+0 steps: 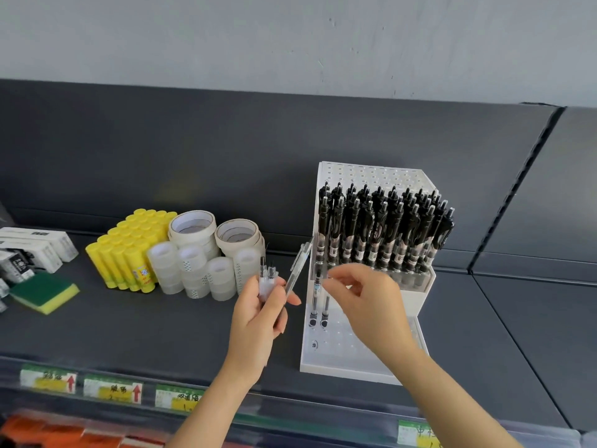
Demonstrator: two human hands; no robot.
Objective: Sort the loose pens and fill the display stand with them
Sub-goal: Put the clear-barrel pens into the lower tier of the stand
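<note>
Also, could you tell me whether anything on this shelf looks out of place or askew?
Yes: a green and yellow sponge lies among the stationery at the far left, beside jumbled small boxes. One clear pen slants away from the pen bundle in the left hand. Nothing looks spilled.

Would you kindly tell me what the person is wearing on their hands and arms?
Nothing shows. The left hand and right hand are ungloved, with no rings visible. The left forearm and right forearm are bare to the frame's edge, with no sleeve, watch or bracelet in view.
</note>
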